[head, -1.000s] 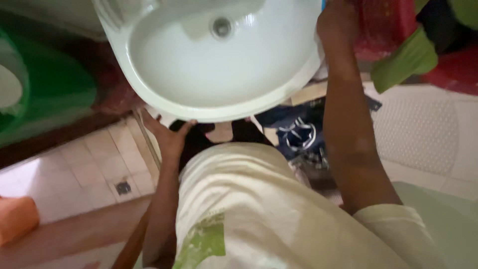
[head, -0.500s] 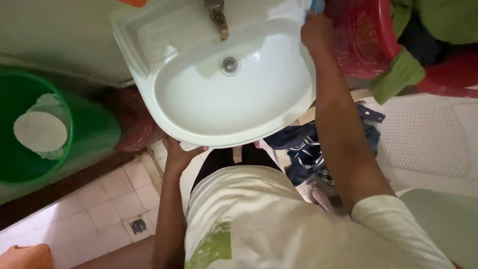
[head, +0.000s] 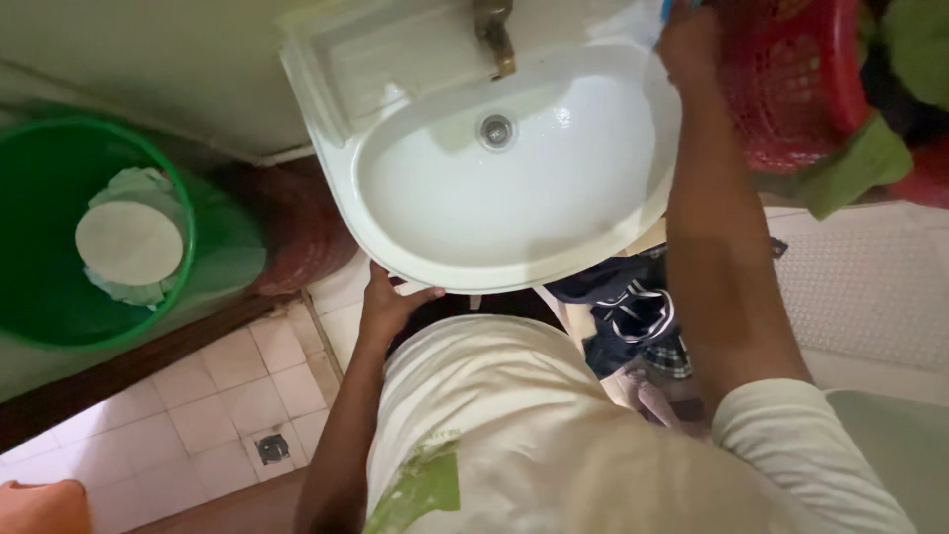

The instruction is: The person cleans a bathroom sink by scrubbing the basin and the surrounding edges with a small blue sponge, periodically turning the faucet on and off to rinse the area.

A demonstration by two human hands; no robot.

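The sink (head: 514, 188) is gripped under its front rim by the left hand (head: 390, 302). The right hand (head: 689, 40) rests at the far right corner, its grip unclear. Steadying seems underway; firmer holds appear needed.

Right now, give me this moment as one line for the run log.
left hand: gripping front rim of white sink | right hand: at sink's back right corner, by red basket | green bucket: on floor
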